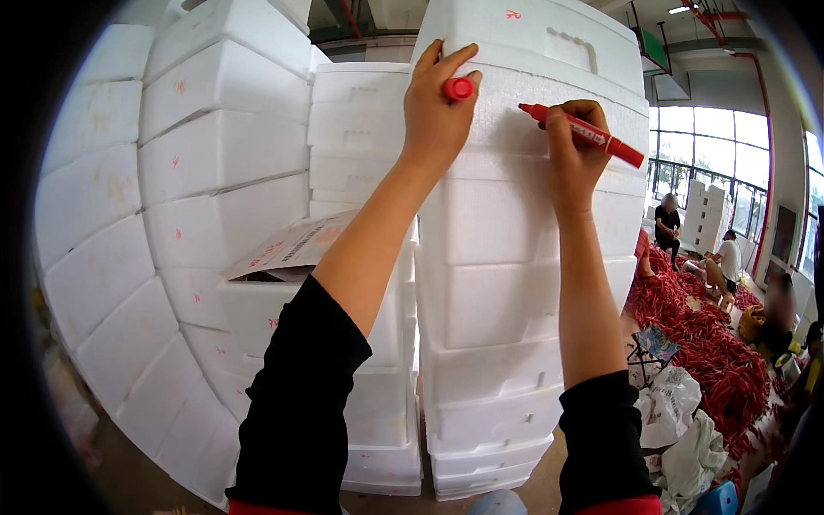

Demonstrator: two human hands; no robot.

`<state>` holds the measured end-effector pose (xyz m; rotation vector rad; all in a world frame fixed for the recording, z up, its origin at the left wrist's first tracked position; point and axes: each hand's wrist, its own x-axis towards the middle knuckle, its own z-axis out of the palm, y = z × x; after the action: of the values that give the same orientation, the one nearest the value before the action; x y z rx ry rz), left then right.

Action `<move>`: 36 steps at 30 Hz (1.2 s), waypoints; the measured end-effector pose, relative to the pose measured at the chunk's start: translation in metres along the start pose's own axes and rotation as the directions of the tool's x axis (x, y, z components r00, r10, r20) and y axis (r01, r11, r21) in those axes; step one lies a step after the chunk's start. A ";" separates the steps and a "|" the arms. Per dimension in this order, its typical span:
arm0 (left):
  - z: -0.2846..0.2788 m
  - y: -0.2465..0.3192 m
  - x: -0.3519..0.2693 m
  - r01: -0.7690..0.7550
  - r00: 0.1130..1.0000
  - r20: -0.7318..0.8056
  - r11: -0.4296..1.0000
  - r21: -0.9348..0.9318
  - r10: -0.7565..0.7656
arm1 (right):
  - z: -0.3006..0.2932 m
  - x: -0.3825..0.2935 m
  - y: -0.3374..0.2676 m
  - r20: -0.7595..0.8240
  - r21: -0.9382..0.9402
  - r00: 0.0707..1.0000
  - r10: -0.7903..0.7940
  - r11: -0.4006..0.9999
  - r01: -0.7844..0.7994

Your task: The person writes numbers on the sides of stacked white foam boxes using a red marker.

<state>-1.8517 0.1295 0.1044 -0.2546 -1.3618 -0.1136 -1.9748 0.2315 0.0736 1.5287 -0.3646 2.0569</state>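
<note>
In the head view, a tall stack of white foam boxes (pixel 502 225) stands before me. My right hand (pixel 576 151) grips a red marker pen (pixel 589 134), its tip pointing left, close to the side of an upper box (pixel 499 122); whether it touches cannot be told. My left hand (pixel 441 106) rests against the stack's left edge, fingers spread upward, with the red marker cap (pixel 458 89) held by the thumb side. The top box (pixel 534 38) bears a red handwritten mark.
More white foam box stacks (pixel 219 154) rise at the left, some with red marks. Printed paper (pixel 296 244) lies on a lower box. At the right, several people sit around a heap of red chili peppers (pixel 714 360), near white plastic bags (pixel 669 405) and a folding stool (pixel 653 347).
</note>
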 end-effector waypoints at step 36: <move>-0.024 0.012 -0.024 -0.071 0.995 -0.074 0.997 -0.001 0.071 | -0.041 -0.057 -0.019 -0.115 -0.002 0.993 0.014 1.000 -0.014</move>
<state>-1.8309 0.1339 0.0755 -0.2993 -1.2782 -0.0654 -1.9848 0.2528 0.0047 1.4026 -0.3348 2.1425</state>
